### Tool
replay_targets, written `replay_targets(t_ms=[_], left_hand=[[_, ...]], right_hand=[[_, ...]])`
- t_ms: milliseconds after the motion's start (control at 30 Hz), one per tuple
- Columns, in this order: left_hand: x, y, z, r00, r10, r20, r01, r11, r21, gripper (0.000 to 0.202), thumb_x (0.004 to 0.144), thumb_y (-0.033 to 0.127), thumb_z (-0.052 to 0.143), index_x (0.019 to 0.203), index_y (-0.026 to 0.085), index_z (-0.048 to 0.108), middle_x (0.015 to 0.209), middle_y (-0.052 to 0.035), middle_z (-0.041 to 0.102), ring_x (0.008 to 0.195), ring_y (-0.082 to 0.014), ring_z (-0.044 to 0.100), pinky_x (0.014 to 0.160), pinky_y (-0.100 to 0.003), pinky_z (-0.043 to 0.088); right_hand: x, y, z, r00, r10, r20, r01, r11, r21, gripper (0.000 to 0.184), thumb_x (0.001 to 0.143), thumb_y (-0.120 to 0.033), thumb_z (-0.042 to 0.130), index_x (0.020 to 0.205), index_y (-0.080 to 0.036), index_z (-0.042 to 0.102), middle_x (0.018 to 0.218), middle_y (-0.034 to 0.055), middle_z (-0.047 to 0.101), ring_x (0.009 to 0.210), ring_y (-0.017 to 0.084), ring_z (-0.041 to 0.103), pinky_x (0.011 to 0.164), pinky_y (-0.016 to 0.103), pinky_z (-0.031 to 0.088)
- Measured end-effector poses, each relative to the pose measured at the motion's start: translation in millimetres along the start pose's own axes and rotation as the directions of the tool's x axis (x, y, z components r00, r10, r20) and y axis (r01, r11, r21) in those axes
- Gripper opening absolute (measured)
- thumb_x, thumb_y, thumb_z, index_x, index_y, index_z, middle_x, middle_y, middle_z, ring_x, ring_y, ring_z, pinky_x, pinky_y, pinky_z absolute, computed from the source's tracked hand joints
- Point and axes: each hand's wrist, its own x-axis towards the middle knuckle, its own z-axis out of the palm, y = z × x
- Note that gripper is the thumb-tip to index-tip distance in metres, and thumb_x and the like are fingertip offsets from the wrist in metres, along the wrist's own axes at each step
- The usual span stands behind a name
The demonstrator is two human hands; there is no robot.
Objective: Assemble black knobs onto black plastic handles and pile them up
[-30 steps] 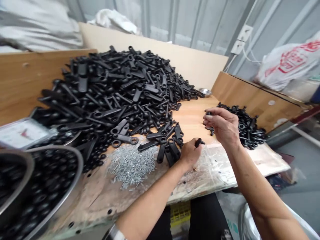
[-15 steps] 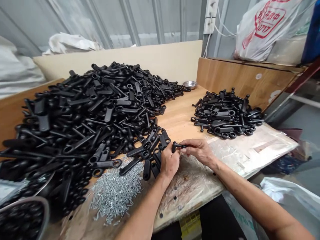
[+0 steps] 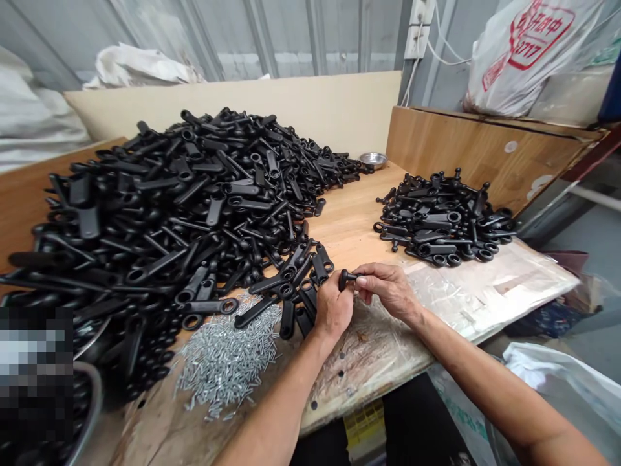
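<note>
A black crank handle part with a round knob (image 3: 344, 279) is between my two hands at the table's front. My left hand (image 3: 334, 307) is closed round its lower portion, with the knob standing out above the thumb side. Thumb and fingers of my right hand (image 3: 388, 288) pinch the slim end pointing right; the fingertips partly hide it. Just left of my left hand lie several loose black crank arms (image 3: 287, 291) with ring ends. A heap of small silver pins (image 3: 230, 366) spreads in front of them.
A large pile of black crank arms (image 3: 194, 194) covers the left of the wooden table. On the right is a smaller pile of black cranks with knobs (image 3: 441, 220). A metal dish (image 3: 373, 160) stands at the back. A tub rim (image 3: 92, 401) shows at lower left.
The view has shifted slightly, moving the scene a little. Both hands stay together on the part; the right fingers have curled in more around its slim end.
</note>
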Motion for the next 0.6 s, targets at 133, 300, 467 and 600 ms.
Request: replay_targets(t_ms=[133,300,467,600], left_hand=[[-2,0,3.6,1.000,-0.010,-0.010,0.011,0.998,0.065,0.014,0.077,0.026,0.044,0.068,0.017,0.051,0.061,0.0025,0.054,0.060,-0.0112,0.049,0.058,-0.020,0.036],[-7,4,7.1,0.999,-0.038,-0.013,0.039,0.997,0.067,0.011,0.077,0.023,0.045,0.072,0.017,0.053,0.065,0.0002,0.058,0.063,-0.0133,0.053,0.060,-0.022,0.038],[-10,8,9.6,0.995,0.007,0.097,0.005,0.993,-0.118,0.013,0.075,0.016,0.041,0.066,0.017,0.051,0.062,0.0006,0.059,0.061,-0.0124,0.054,0.061,-0.021,0.039],[-12,12,8.7,0.997,-0.010,0.081,0.009,1.000,0.007,0.009,0.073,0.015,0.043,0.068,0.018,0.051,0.062,0.0013,0.058,0.062,-0.0129,0.054,0.062,-0.022,0.037]], right_hand=[[-1,2,-2,1.000,0.015,0.004,-0.015,0.999,-0.040,0.019,0.069,-0.030,0.064,0.075,-0.013,0.066,0.054,-0.0005,0.055,0.042,0.008,0.047,0.040,0.020,0.037],[-7,9,0,0.981,-0.167,-0.095,0.129,0.938,-0.321,0.018,0.069,-0.030,0.065,0.079,-0.016,0.068,0.054,-0.0007,0.055,0.047,0.009,0.047,0.043,0.020,0.038],[-5,12,-6,0.999,-0.018,-0.048,0.014,0.997,-0.077,0.016,0.070,-0.029,0.064,0.073,-0.014,0.065,0.052,-0.0008,0.054,0.041,0.008,0.046,0.037,0.019,0.035],[3,6,-16,0.981,0.156,0.119,-0.167,0.982,0.092,0.024,0.069,-0.035,0.065,0.070,-0.012,0.062,0.053,0.0015,0.058,0.038,0.009,0.049,0.033,0.017,0.034]])
